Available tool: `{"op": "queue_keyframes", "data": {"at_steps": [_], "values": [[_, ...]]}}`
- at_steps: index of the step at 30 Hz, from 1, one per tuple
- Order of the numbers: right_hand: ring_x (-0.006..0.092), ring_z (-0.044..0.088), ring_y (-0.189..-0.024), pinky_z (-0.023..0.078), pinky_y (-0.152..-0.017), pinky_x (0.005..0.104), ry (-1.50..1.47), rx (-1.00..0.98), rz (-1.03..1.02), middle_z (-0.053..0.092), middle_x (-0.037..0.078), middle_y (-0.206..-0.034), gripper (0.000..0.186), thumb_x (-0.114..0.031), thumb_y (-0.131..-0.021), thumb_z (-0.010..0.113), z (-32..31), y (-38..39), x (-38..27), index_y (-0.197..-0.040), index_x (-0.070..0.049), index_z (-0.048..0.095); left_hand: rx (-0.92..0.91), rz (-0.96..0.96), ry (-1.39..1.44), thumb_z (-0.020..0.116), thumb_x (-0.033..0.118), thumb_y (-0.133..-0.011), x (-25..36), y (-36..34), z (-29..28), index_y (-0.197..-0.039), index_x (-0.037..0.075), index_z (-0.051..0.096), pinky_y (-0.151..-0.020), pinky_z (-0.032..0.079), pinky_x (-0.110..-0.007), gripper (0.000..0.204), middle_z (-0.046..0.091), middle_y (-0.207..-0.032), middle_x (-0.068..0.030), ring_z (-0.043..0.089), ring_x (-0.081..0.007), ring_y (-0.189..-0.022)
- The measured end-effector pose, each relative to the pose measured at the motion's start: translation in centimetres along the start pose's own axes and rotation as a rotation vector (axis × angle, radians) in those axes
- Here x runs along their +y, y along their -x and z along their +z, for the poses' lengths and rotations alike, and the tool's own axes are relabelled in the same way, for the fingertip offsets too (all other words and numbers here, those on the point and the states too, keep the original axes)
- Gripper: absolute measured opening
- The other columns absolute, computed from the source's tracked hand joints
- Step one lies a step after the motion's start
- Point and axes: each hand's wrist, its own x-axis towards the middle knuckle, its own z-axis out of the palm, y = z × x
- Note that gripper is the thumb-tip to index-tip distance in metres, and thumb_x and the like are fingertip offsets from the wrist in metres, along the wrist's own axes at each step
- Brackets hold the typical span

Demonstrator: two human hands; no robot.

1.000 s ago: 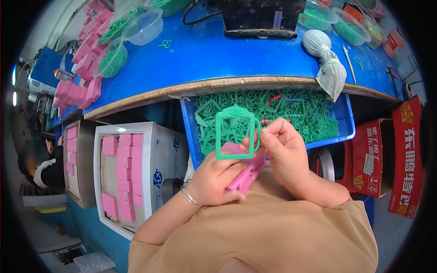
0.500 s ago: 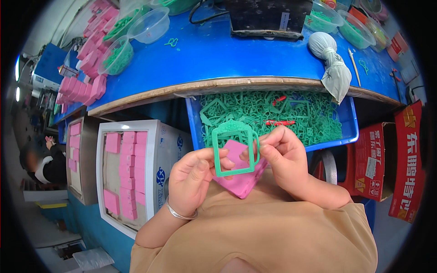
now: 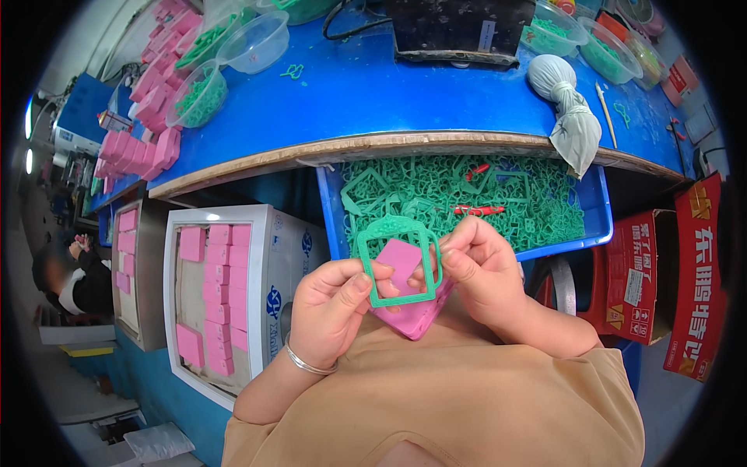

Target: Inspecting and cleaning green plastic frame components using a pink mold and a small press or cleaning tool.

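Between my two hands, in front of my chest, is a green frame (image 3: 372, 300) shaped like a handled mug, with a square opening. My left hand (image 3: 331, 302) pinches its left side between thumb and fingers. With thumb and forefinger, my right hand (image 3: 484, 268) grips the thin handle loop on its right. Behind and below the frame lies a pink block-shaped mould (image 3: 416, 317), resting against my lap and seen partly through the opening. Beyond my hands, a blue tray (image 3: 595, 210) holds a tangle of green pieces (image 3: 537, 191), with a red-handled tool (image 3: 476, 210) on top.
A blue table (image 3: 350, 93) bears clear bowls (image 3: 201, 95), stacked pink moulds (image 3: 132, 152), a tied grey cloth bag (image 3: 554, 82), a brush (image 3: 606, 117) and a black machine (image 3: 455, 31). At left stands a white box (image 3: 180, 292) of pink blocks; red cartons (image 3: 632, 288) stand at right.
The green frame has tilted and shifted slightly down and left in my hands. My left thumb has moved further onto its side; the pink mould stays almost in place.
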Motion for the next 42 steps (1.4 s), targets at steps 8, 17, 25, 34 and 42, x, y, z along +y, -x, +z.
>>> {"op": "queue_keyframes", "data": {"at_steps": [8,17,25,34,42], "values": [[0.0152,0.058,-0.084,0.047,-0.074,0.0295,-0.014,-0.004,-0.009,0.06,0.014,-0.092,0.009,-0.008,-0.087,0.051,0.06,0.04,0.07,-0.087,-0.002,0.044,-0.011,0.022,-0.009,0.048,0.013,-0.088,-0.33,-0.09,-0.23,-0.095,-0.003,0.055,-0.066,0.047,-0.036,0.018,0.058,-0.079,-0.0105,0.056,-0.0216,-0.075],[0.016,0.058,-0.085,0.048,-0.074,0.03,-0.007,-0.013,-0.005,0.061,0.015,-0.091,0.009,-0.009,-0.087,0.05,-0.02,0.07,-0.09,-0.087,-0.002,0.043,-0.027,0.04,-0.032,0.05,0.014,-0.087,-0.51,-0.11,-0.42,-0.094,-0.002,0.055,-0.065,0.047,-0.035,0.017,0.058,-0.079,-0.0106,0.056,-0.0213,-0.075],[0.0168,0.059,-0.083,0.048,-0.073,0.0304,-0.001,-0.009,-0.001,0.061,0.015,-0.09,0.009,-0.008,-0.088,0.05,0.09,0.12,-0.19,-0.087,-0.002,0.043,-0.036,0.077,-0.048,0.052,0.013,-0.086,-0.64,-0.14,-0.34,-0.094,-0.001,0.055,-0.067,0.044,-0.033,0.017,0.057,-0.081,-0.01,0.053,-0.0193,-0.075],[0.0147,0.058,-0.082,0.047,-0.073,0.029,0.021,-0.016,-0.03,0.06,0.013,-0.088,0.008,-0.008,-0.088,0.049,0.16,0.16,0.0,-0.087,-0.002,0.043,0.016,0.06,-0.087,0.053,0.016,-0.086,-0.33,0.04,0.01,-0.09,0.0,0.055,-0.062,0.041,-0.03,0.017,0.057,-0.075,-0.0088,0.052,-0.0178,-0.069],[0.0104,0.055,-0.074,0.046,-0.067,0.0256,0.04,0.017,-0.023,0.059,0.008,-0.084,0.007,-0.007,-0.087,0.051,0.08,0.22,0.25,-0.086,-0.003,0.045,0.059,0.016,-0.083,0.048,0.023,-0.089,-0.34,0.13,0.06,-0.084,0.0,0.054,-0.063,0.04,-0.031,0.025,0.055,-0.071,-0.0099,0.05,-0.0184,-0.066]]}}
